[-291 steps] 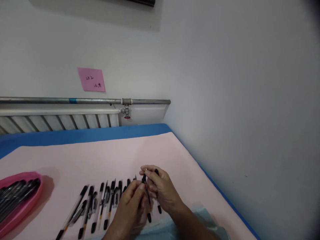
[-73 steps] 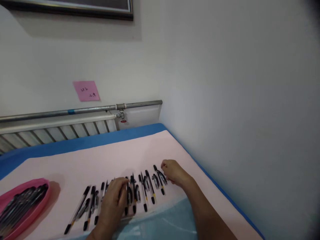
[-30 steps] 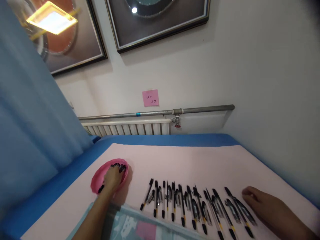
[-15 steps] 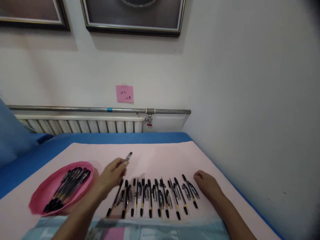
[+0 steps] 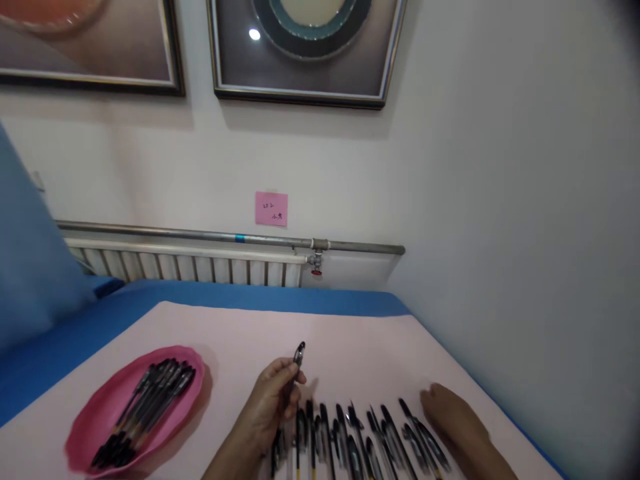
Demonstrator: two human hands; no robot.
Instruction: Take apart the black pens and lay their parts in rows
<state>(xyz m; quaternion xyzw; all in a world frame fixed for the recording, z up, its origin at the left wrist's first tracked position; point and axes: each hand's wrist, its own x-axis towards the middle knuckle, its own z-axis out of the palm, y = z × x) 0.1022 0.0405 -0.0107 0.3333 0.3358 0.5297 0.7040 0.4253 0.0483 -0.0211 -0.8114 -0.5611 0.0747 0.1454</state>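
My left hand (image 5: 280,392) is closed around a pen (image 5: 299,354), pinched between thumb and fingers above the left end of a row of pens. Its black-tipped, clear cap end points up; the lower part is hidden in the hand. Below lie several black pens (image 5: 327,433) side by side, with loose clear caps (image 5: 355,460) among them; the bottom of the frame cuts the row off. At the right end of the row my right hand (image 5: 453,412) rests on the pink surface, fingers curled in, no object showing in it.
A pink oval basin (image 5: 80,427) at the left holds a bundle of black pens (image 5: 155,403). Pink sheeting (image 5: 365,347) covers the blue-edged table (image 5: 280,297). A wall (image 5: 525,233) runs along the right side; a radiator (image 5: 190,269) and pipe (image 5: 360,247) are behind.
My left hand has moved right with the pen, which now stands more upright. The camera view has tilted up, so the row sits lower in the frame. My right hand stays beside the row.
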